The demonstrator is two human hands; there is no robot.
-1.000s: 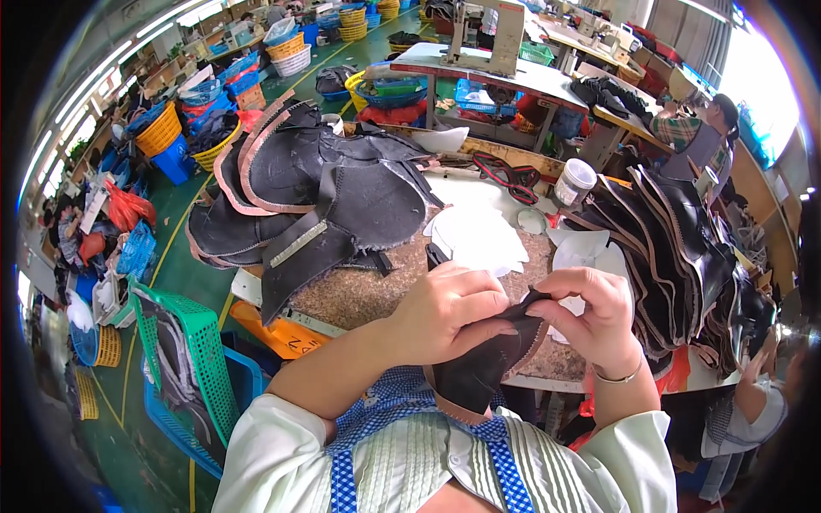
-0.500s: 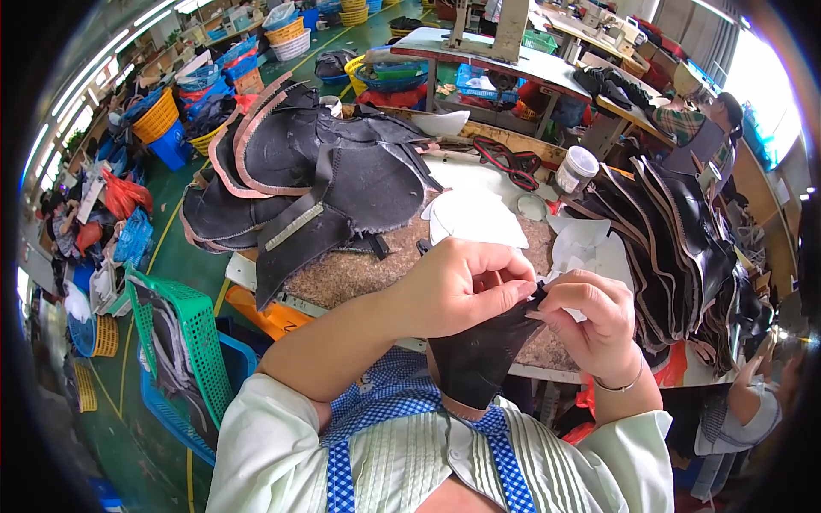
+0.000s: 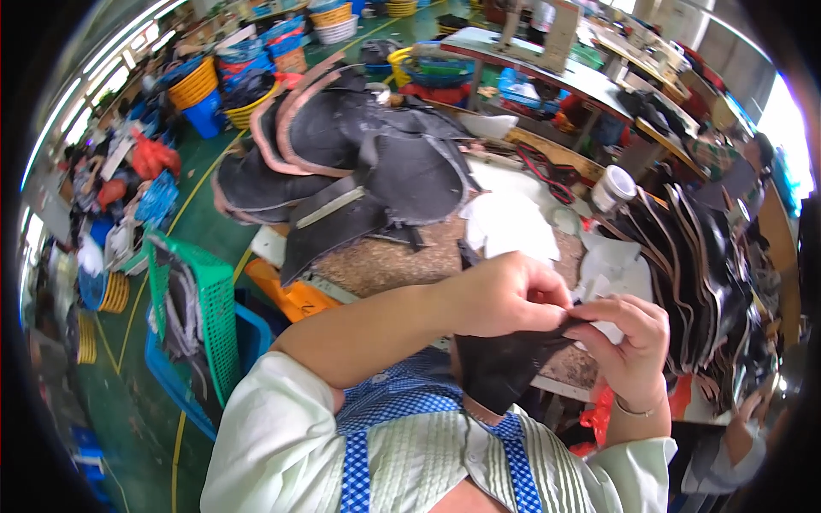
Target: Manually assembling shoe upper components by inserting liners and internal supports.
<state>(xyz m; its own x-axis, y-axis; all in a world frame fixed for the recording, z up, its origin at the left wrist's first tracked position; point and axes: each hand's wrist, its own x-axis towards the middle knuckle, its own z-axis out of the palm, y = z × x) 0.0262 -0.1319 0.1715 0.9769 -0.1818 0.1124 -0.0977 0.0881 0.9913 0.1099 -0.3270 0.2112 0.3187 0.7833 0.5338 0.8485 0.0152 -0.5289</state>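
Note:
A black leather-like piece (image 3: 505,372) with a pale stitched lower edge hangs in front of my chest over the table's near edge. My left hand (image 3: 513,295) has thumb and forefinger closed on its upper edge. Close beside it, my right hand (image 3: 629,338) pinches the same edge, the fingertips of both hands nearly meeting. The fingers hide the exact spot they work on. White flat pieces (image 3: 510,227) lie on the brown worktop (image 3: 368,265) just beyond my hands.
Black pieces with pinkish edges (image 3: 329,128) are heaped at the far left of the worktop. More black pieces (image 3: 693,274) stand stacked at the right, near a white jar (image 3: 613,188) and a red-and-black looped item (image 3: 552,175). A green basket (image 3: 209,316) stands at my left.
The whole view has shifted, so the table and my hands appear farther right. Both hands keep their pinch on the black piece, fingertips slightly rearranged.

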